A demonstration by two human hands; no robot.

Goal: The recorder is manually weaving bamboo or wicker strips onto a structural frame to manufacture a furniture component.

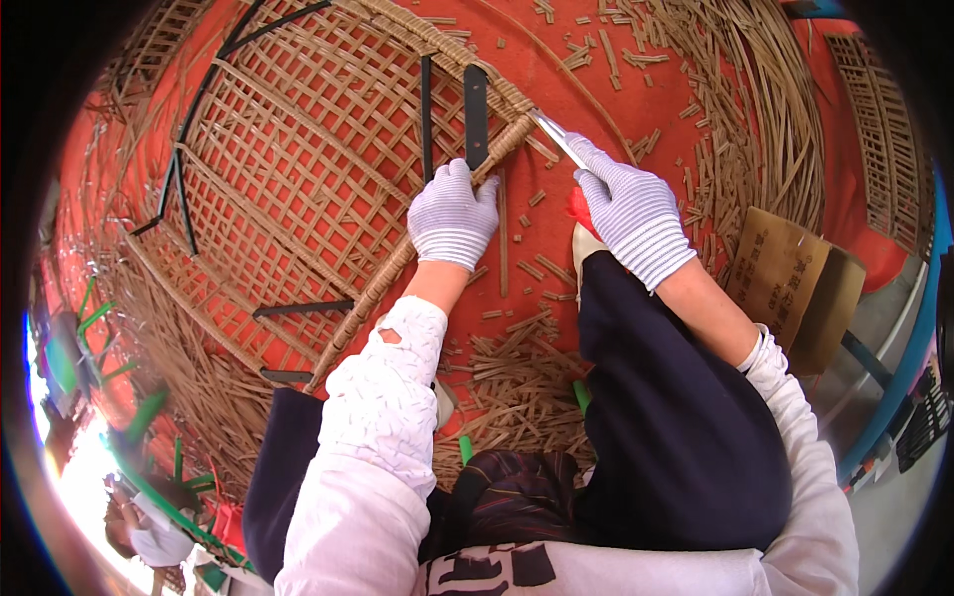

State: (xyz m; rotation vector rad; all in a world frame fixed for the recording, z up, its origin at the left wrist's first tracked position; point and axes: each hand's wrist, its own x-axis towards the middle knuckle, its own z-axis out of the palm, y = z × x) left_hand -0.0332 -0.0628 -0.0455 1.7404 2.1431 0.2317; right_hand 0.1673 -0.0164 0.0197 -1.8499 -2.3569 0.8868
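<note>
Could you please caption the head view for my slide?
Gloved left hand grips wicker panel; right hand holds metal tool at its corner.

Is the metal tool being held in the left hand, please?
No, the right hand holds the metal tool, while the left hand is on the woven panel.

Top edge cuts off woven panel

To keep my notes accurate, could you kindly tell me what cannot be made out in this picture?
Metal tool: head view; its grip end is hidden by the right hand.
Woven panel: head view; part of its border is covered by the left hand, and its upper end is cut off by the top edge.
Background person: head view; too small and blurred for detail.
</note>
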